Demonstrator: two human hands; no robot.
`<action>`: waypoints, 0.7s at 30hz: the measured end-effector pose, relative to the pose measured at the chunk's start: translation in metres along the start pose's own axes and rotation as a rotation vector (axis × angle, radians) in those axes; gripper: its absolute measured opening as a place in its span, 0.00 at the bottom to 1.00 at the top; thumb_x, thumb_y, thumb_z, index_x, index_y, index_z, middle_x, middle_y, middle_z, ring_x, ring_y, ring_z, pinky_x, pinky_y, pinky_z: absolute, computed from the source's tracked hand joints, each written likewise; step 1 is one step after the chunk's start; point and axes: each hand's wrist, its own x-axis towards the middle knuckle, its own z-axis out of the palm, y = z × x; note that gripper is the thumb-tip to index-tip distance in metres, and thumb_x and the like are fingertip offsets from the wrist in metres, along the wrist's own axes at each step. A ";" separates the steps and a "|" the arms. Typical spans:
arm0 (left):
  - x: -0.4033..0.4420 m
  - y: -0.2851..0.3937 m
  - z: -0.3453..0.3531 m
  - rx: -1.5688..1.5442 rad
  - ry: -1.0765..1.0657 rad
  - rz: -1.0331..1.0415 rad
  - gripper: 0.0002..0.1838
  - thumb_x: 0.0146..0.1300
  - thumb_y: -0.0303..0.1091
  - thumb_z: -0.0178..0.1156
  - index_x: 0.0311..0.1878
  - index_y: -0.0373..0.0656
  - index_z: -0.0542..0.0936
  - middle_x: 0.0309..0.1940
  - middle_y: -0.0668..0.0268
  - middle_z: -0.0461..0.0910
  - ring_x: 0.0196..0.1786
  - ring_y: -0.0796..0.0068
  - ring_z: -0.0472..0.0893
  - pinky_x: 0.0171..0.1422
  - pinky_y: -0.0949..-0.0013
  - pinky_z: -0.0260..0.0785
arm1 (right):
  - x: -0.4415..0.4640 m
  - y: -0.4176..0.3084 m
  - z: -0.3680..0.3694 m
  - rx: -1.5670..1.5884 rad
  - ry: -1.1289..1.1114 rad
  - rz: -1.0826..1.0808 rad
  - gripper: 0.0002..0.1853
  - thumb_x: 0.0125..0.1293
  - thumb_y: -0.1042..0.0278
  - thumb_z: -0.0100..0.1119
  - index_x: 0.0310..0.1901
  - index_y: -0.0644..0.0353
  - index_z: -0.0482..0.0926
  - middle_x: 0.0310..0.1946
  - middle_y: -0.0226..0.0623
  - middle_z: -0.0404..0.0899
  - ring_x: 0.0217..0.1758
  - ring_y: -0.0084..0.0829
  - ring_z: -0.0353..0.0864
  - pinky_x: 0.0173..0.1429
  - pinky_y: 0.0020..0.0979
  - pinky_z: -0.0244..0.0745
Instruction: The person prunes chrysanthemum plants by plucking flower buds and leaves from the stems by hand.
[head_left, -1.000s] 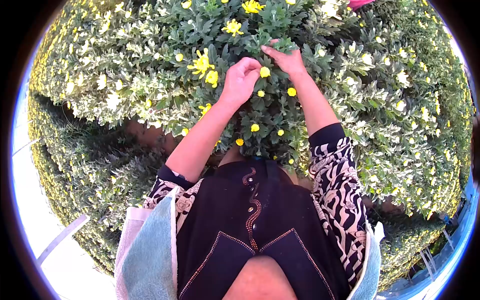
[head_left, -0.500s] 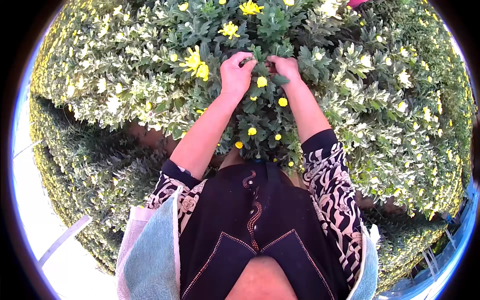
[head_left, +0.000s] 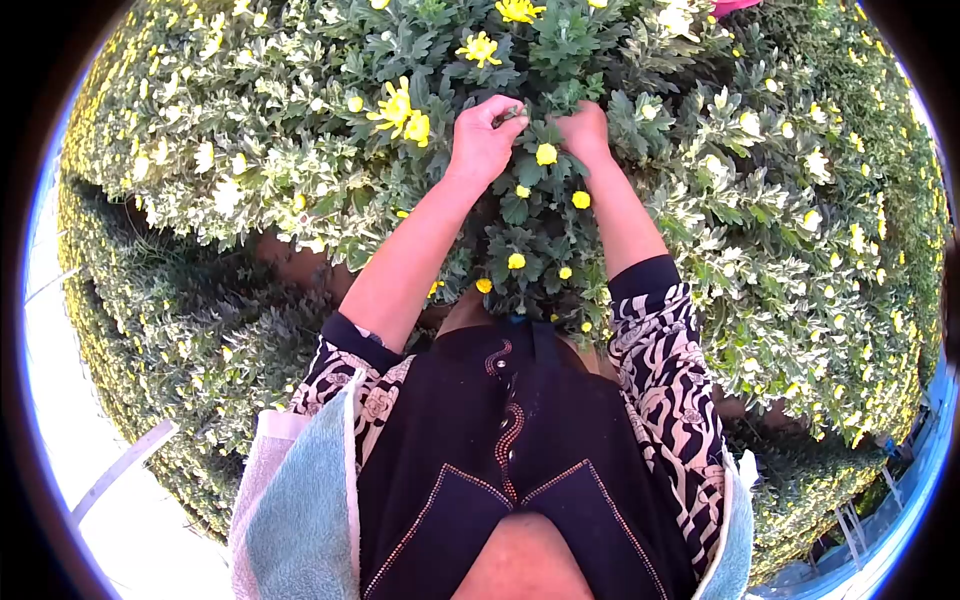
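My left hand [head_left: 484, 142] is among chrysanthemum plants, thumb and forefinger pinched together at a leafy shoot. A small greenish bit shows between those fingertips, too small to name. Close on its right, my right hand [head_left: 584, 134] reaches into the leaves with its fingers curled; the fingertips are partly hidden by foliage, and what they grip cannot be seen. A round yellow chrysanthemum bud [head_left: 546, 154] stands between the two hands, slightly below them. Left of my left hand are open yellow chrysanthemum flowers [head_left: 396, 108].
Dense chrysanthemum foliage [head_left: 720, 190] with pale and yellow buds spreads on all sides. Another yellow flower [head_left: 480, 49] is beyond my hands. Something pink [head_left: 737, 7] shows at the top edge. A blue towel [head_left: 300, 510] hangs at my side.
The view has shifted slightly, so plants appear farther right and up. My right hand's fingertips, visible before near the left hand, are now more covered by leaves. The left hand still pinches.
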 end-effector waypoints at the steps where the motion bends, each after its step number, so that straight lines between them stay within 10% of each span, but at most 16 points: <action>1: 0.000 0.001 0.000 -0.016 0.007 -0.042 0.07 0.58 0.23 0.66 0.40 0.38 0.83 0.28 0.74 0.78 0.33 0.85 0.73 0.39 0.76 0.68 | 0.004 0.011 0.005 -0.001 -0.002 0.000 0.19 0.51 0.63 0.75 0.43 0.62 0.83 0.40 0.45 0.87 0.45 0.39 0.86 0.53 0.34 0.77; 8: 0.010 -0.004 0.002 -0.118 0.052 -0.099 0.09 0.59 0.21 0.66 0.43 0.39 0.83 0.36 0.68 0.83 0.39 0.81 0.79 0.45 0.74 0.73 | -0.033 -0.012 -0.020 0.881 -0.294 -0.198 0.16 0.55 0.80 0.66 0.46 0.60 0.80 0.38 0.29 0.84 0.36 0.21 0.80 0.38 0.26 0.76; 21: 0.016 -0.022 0.012 0.152 0.036 -0.155 0.03 0.60 0.26 0.66 0.37 0.40 0.83 0.28 0.72 0.83 0.30 0.82 0.78 0.35 0.75 0.71 | -0.041 -0.003 -0.015 0.834 -0.067 -0.294 0.08 0.57 0.78 0.69 0.39 0.63 0.82 0.34 0.27 0.84 0.37 0.20 0.79 0.43 0.27 0.75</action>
